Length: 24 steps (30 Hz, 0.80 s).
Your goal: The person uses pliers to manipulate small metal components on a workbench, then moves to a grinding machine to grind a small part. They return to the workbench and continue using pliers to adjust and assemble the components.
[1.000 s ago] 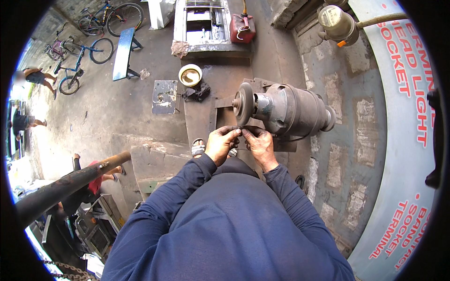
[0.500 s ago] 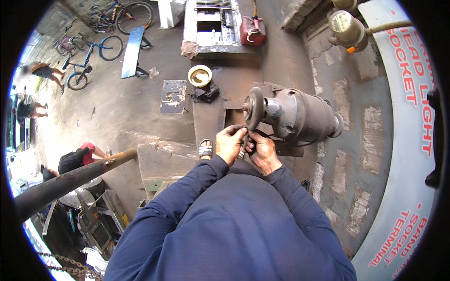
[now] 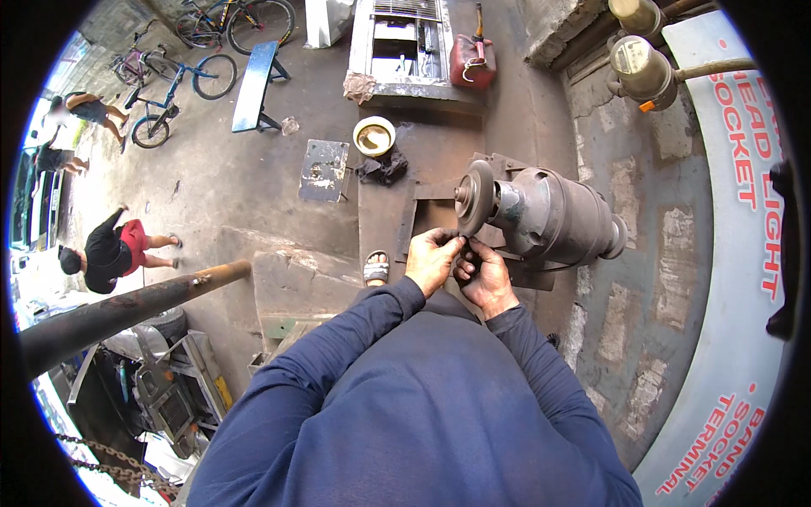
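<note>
A grimy bench grinder [image 3: 562, 213] with a round grinding wheel [image 3: 476, 198] on its left end stands in front of me. My left hand [image 3: 431, 264] is closed in a pinch just under the wheel's lower edge. Beside it, my right hand [image 3: 488, 280] is closed too, its fingers curled and thumb pressed in. Fingertips of both hands meet around a small dark piece, mostly hidden by them, so its kind cannot be made out. It sits at or very near the wheel's rim; I cannot tell whether they touch.
A yellowish bucket [image 3: 374, 136] with a dark rag [image 3: 383, 168], a small worn stool [image 3: 323, 170] and a red jerrycan [image 3: 473, 62] stand beyond. A rusty pole [image 3: 152, 306] juts in at left. Further left a person in red shorts [image 3: 133, 245] walks. A lettered sign [image 3: 710, 253] borders the right.
My hands stay pinched at the wheel, with little shift. The whole view has swung slightly left. The person in red shorts has come out from behind the pole.
</note>
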Each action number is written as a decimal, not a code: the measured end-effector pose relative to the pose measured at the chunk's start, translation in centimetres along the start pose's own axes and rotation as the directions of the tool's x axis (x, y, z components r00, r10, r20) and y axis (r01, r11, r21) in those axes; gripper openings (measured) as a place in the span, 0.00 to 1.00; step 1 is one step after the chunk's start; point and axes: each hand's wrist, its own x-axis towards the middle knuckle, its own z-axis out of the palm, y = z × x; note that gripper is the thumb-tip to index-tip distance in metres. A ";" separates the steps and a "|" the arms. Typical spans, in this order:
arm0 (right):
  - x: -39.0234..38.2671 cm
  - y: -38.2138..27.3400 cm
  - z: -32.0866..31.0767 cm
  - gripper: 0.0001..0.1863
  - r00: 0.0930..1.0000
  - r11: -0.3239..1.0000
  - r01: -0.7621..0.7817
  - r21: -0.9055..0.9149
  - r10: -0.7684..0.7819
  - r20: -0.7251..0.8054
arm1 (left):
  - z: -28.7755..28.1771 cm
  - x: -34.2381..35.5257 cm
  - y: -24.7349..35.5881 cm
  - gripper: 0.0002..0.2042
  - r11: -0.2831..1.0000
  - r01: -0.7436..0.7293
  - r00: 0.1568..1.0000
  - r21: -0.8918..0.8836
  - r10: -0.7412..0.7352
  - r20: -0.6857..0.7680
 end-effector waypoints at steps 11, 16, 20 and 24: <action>-0.5 -1.0 -0.7 0.05 0.999 0.967 0.003 -0.255 0.008 0.041 | -2.2 0.8 -1.7 0.14 0.913 0.239 0.953 -0.331 -0.154 0.261; 0.1 0.0 0.1 0.07 0.979 0.918 0.167 -0.361 -0.199 -0.053 | -1.6 1.7 -2.3 0.05 0.692 0.430 0.903 -0.580 -0.322 0.286; 0.3 0.5 0.1 0.06 0.974 0.923 0.184 -0.338 -0.218 -0.065 | -1.4 2.1 -2.0 0.04 0.660 0.455 0.890 -0.598 -0.343 0.299; -0.8 1.1 0.2 0.05 0.955 0.894 0.288 -0.343 -0.297 0.027 | -1.2 1.2 -1.2 0.03 0.689 0.441 0.897 -0.575 -0.319 0.306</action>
